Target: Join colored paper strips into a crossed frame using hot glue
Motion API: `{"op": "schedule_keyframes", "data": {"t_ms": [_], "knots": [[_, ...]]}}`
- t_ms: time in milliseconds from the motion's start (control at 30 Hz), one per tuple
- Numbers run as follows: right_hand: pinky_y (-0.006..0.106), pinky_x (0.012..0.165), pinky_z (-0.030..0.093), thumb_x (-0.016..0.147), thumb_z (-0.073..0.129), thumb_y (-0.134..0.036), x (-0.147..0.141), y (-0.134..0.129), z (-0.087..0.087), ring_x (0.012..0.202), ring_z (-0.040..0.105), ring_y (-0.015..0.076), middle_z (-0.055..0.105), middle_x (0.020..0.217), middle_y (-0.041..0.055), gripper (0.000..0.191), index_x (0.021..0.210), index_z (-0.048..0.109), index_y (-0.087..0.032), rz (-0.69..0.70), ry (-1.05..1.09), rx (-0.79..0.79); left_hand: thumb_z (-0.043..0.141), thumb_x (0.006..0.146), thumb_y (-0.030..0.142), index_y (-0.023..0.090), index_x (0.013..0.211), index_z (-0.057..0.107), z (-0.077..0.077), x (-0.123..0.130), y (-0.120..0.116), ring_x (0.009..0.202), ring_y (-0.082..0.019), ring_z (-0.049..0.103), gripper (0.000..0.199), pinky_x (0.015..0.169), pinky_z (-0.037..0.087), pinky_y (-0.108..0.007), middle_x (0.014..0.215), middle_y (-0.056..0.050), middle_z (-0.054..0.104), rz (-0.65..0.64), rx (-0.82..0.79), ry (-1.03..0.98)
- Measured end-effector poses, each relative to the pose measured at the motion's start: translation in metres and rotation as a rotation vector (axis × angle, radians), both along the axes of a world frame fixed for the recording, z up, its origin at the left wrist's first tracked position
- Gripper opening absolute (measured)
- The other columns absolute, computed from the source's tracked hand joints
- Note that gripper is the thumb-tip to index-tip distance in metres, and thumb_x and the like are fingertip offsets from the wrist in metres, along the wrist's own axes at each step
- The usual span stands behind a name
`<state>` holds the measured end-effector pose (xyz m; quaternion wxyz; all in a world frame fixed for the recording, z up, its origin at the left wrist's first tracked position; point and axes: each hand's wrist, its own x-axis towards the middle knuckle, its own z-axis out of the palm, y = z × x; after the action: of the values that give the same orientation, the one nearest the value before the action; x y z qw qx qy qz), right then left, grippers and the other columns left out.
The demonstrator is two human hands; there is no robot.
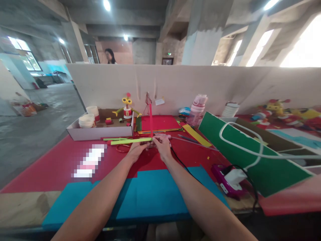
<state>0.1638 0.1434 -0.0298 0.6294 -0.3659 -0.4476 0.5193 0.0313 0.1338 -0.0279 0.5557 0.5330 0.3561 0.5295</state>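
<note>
Both of my hands meet over the red table, fingers pinched together where two paper strips join at a right angle. One is a yellow-green paper strip point(130, 141) pointing left; the other, a red paper strip point(151, 118), stands upright. My left hand point(137, 149) is closed beneath the yellow-green strip's right end. At the corner, my right hand point(163, 146) pinches the joined ends. Partly hidden behind my right hand lies a pale pink tool point(165, 136), with a black cable nearby. Red-handled scissors point(122, 148) rest left of my left hand.
Blue sheets point(157, 187) cover the front edge. A white box point(100, 133) with paper cups and a yellow-eyed figure stand back left. A pink bottle point(198, 108) stands behind. Right are a green board point(240, 150), white cable point(262, 147) and purple power strip point(225, 182).
</note>
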Motion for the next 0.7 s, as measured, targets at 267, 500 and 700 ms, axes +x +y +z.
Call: {"op": "schedule_keyframes", "data": {"t_ms": [267, 500, 700], "knots": [[0.029, 0.061, 0.054, 0.057, 0.077, -0.039, -0.0021, -0.0041, 0.0009, 0.056, 0.06, 0.0134, 0.064, 0.064, -0.0021, 0.03, 0.074, 0.063, -0.02, 0.122, 0.003, -0.04, 0.071, 0.066, 0.037, 0.016, 0.078, 0.069, -0.0062, -0.004, 0.0074, 0.066, -0.016, 0.058, 0.024, 0.06, 0.045, -0.026, 0.075, -0.004, 0.067, 0.166, 0.018, 0.002], [0.03, 0.067, 0.055, 0.056, 0.077, -0.041, 0.0016, -0.002, 0.0023, 0.057, 0.06, 0.013, 0.066, 0.063, -0.0018, 0.027, 0.07, 0.069, -0.019, 0.19, -0.036, -0.037, 0.07, 0.067, 0.035, 0.017, 0.068, 0.066, 0.0017, -0.0034, 0.0029, 0.057, -0.013, 0.052, 0.018, 0.053, 0.039, -0.024, 0.061, 0.0, 0.061, 0.174, 0.034, 0.094], [0.031, 0.068, 0.055, 0.054, 0.078, -0.041, 0.0018, -0.0021, 0.0031, 0.057, 0.061, 0.014, 0.066, 0.06, -0.0016, 0.026, 0.066, 0.07, -0.019, 0.184, -0.06, -0.033, 0.071, 0.065, 0.035, 0.017, 0.064, 0.064, 0.0021, -0.0042, 0.0039, 0.053, -0.012, 0.049, 0.02, 0.054, 0.038, -0.024, 0.056, 0.002, 0.058, 0.201, 0.064, 0.126]]}}
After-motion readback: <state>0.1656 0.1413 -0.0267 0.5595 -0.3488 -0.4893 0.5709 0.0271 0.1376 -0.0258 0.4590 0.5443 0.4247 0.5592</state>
